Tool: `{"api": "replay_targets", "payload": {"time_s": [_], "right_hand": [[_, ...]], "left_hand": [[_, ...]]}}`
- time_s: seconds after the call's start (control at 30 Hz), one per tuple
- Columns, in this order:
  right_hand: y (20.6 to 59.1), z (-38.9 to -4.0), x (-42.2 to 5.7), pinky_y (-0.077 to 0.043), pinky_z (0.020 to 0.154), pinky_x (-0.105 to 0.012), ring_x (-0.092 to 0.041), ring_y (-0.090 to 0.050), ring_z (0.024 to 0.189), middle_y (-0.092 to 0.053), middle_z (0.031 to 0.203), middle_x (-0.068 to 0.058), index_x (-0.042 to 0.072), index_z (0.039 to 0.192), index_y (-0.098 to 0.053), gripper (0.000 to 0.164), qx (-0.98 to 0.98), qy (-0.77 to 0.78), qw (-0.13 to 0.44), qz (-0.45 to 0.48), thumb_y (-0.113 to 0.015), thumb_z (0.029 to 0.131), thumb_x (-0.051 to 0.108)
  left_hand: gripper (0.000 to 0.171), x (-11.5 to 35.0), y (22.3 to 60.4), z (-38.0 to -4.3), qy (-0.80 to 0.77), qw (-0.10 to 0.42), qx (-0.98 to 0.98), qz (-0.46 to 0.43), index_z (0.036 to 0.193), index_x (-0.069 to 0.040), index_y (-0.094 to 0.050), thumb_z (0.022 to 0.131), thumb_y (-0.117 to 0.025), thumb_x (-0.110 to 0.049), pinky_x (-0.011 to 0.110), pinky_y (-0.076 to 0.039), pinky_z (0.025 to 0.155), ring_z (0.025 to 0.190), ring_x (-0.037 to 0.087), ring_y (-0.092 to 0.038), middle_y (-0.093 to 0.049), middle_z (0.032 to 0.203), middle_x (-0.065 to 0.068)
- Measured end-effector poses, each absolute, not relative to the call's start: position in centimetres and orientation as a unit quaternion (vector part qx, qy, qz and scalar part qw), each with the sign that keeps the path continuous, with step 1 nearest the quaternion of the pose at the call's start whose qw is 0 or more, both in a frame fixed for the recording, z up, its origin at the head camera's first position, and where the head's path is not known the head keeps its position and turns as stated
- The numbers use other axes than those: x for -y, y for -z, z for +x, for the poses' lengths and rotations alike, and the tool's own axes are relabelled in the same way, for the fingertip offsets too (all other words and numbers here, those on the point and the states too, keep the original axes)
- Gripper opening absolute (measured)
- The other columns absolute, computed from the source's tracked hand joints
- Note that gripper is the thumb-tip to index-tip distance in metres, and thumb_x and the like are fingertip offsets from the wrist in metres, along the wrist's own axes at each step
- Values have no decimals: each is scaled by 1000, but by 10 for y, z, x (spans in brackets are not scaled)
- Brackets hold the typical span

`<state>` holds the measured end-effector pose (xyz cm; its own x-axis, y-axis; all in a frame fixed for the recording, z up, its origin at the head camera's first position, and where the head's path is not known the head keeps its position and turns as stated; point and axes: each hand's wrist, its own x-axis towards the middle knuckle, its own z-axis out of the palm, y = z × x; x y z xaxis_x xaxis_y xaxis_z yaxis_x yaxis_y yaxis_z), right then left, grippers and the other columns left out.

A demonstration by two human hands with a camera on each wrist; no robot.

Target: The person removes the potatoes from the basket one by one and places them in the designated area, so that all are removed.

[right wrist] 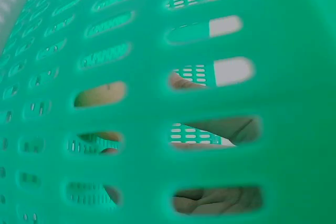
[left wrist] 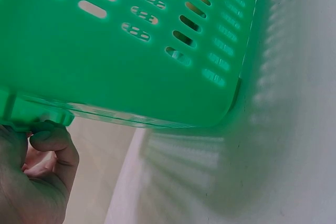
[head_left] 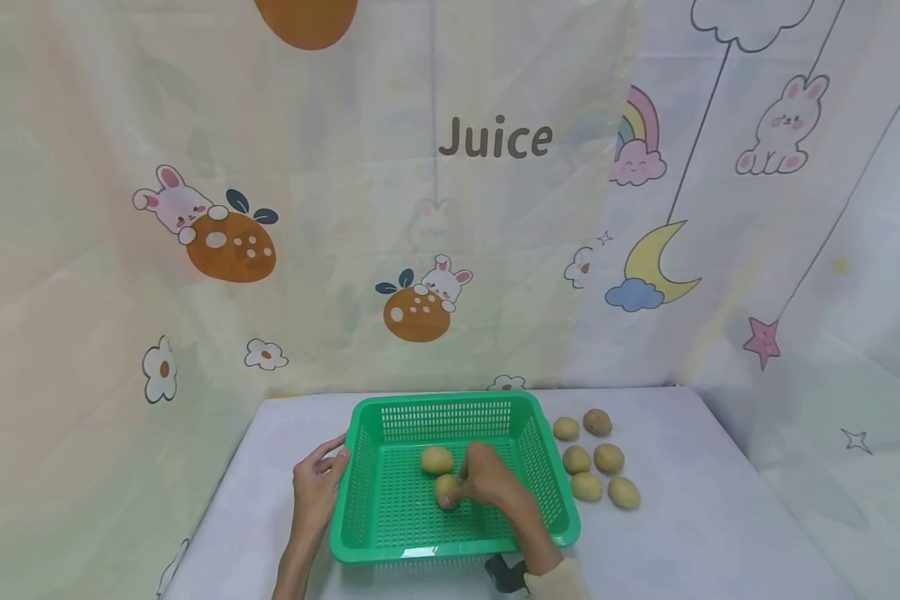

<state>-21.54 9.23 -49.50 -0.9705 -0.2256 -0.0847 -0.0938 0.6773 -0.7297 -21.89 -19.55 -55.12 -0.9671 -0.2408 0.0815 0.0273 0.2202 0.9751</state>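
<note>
A green plastic basket [head_left: 408,529] with slotted walls stands on the white table. My left hand [head_left: 317,487] holds the basket's left rim; in the left wrist view the hand [left wrist: 44,169] has curled fingers at the rim's edge. Inside the basket, my right hand [head_left: 487,479] pinches a potato [head_left: 445,490] between thumb and fingers, low near the basket's floor. Just behind it lies a second potato [head_left: 437,460]. Through the slots in the right wrist view, parts of the right hand [right wrist: 218,200] and a potato [right wrist: 102,94] show; the basket wall hides the rest.
Several loose potatoes [head_left: 609,459] lie on the table [head_left: 690,500] just right of the basket. A printed cloth [head_left: 495,250] hangs behind and beside the table. A black strap [head_left: 504,575] is at the right wrist.
</note>
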Motion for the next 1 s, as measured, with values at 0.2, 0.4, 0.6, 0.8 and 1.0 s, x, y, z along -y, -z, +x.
{"api": "replay_targets", "payload": {"time_s": [0.2, 0.4, 0.6, 0.8, 1.0], "right_hand": [[498, -218, -87, -49, 63, -33, -21, -50, 71, -50, 75, -4, -8, 97, -65, 49, -916, 388, 89, -45, -103, 70, 8], [499, -223, -81, -49, 63, -32, -21, -51, 69, -50, 75, -4, -8, 105, -66, 54, -921, 379, 91, -33, -103, 69, 7], [517, -235, -77, -54, 67, -41, -26, -52, 75, -54, 82, -10, -3, 102, -61, 56, -931, 355, 75, -41, -104, 67, 6], [524, -240, -73, -56, 74, -45, -28, -55, 80, -59, 89, -14, -6, 107, -62, 63, -938, 338, 72, -38, -106, 64, 7], [527, -240, -73, -57, 73, -42, -25, -55, 79, -60, 87, -11, -7, 107, -63, 63, -933, 352, 68, -38, -106, 64, 7]], "left_hand": [[36, 195, 551, -220, 619, 112, 775, 66, 145, -5, -67, 113, -63, -21, 26, -64, 65, 72, 12, -78, -82, 105, 23], [37, 195, 549, -220, 616, 110, 778, 67, 145, -6, -67, 113, -62, -22, 25, -63, 64, 72, 12, -77, -82, 103, 20], [36, 195, 550, -220, 619, 110, 775, 67, 145, -7, -68, 113, -62, -22, 26, -64, 64, 72, 13, -78, -82, 104, 21], [37, 195, 550, -219, 619, 108, 776, 65, 146, -6, -67, 113, -62, -22, 25, -64, 65, 72, 12, -78, -82, 104, 21], [34, 197, 551, -220, 615, 112, 778, 67, 144, -7, -69, 113, -62, -20, 25, -62, 63, 69, 12, -76, -82, 98, 19]]}}
